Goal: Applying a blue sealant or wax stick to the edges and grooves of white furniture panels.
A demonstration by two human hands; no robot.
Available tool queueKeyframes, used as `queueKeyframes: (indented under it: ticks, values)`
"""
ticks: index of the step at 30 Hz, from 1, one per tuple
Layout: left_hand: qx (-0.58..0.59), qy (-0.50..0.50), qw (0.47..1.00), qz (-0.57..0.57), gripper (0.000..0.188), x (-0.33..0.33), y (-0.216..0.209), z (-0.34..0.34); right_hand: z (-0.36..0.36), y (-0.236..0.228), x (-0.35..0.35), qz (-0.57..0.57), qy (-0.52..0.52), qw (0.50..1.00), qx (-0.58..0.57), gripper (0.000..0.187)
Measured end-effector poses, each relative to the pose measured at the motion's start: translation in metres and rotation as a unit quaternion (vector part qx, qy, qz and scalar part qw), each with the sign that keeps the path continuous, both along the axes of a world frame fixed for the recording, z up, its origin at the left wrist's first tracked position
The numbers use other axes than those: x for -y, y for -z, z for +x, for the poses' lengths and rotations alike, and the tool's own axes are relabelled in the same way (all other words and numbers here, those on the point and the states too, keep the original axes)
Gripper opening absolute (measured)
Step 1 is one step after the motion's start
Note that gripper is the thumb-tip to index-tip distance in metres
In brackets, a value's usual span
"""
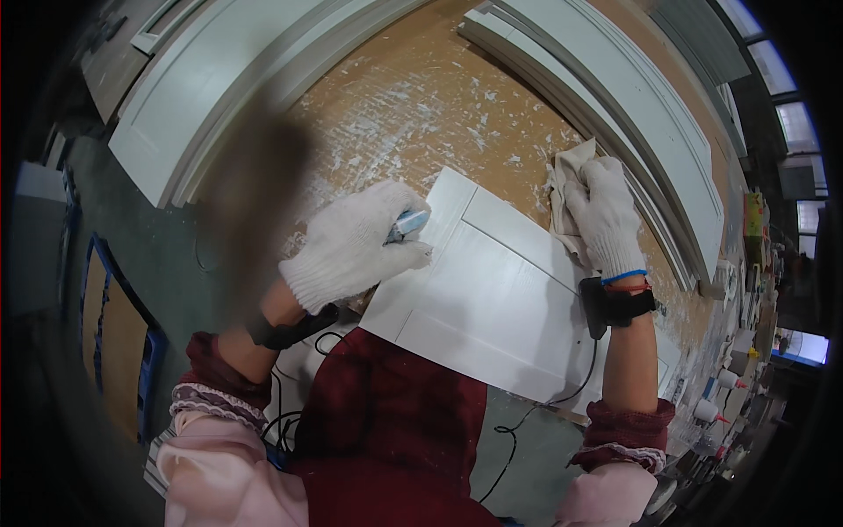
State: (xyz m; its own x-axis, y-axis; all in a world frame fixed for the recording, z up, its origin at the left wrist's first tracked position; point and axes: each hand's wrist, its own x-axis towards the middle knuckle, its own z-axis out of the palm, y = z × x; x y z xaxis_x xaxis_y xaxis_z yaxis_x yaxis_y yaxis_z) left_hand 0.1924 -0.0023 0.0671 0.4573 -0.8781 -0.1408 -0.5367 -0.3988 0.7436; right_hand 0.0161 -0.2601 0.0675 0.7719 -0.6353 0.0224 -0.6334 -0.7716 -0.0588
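Observation:
A white panelled cabinet door (492, 290) lies in front of me on the brown tabletop, its near edge by my apron. In a white knitted glove, my left hand (351, 241) is over the door's left end. Its fingers are closed around a small light-blue and white object (408, 225), whose kind is mostly hidden by the glove. My right hand (606, 211), gloved too, is past the door's far right side. It grips a crumpled beige cloth (571, 189), which hangs out to the left of the fingers.
White flakes are scattered over the brown tabletop (395, 114). Stacked white panels stand at the far left (228, 79) and far right (615, 97). Bottles (707, 410) line the right side. A dark blur (263, 167) covers part of the left. Cables (502, 430) hang near my apron.

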Motion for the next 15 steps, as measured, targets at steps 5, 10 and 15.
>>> queueKeyframes:
  ticks: [5, 10, 15]
  values:
    - [0.001, 0.019, 0.999, -0.03, 0.029, 0.001, 0.007, -0.001, 0.0, -0.023, -0.028, 0.047, 0.028, 0.991, 0.122, 0.028]
    - [0.006, 0.013, 1.0, -0.019, 0.028, -0.004, 0.011, 0.003, -0.029, -0.064, -0.1, 0.242, -0.023, 0.963, 0.113, 0.038]
    - [0.014, 0.028, 0.999, -0.042, 0.028, -0.001, 0.008, 0.003, -0.036, -0.058, -0.179, 0.198, -0.114, 0.971, 0.069, 0.017]
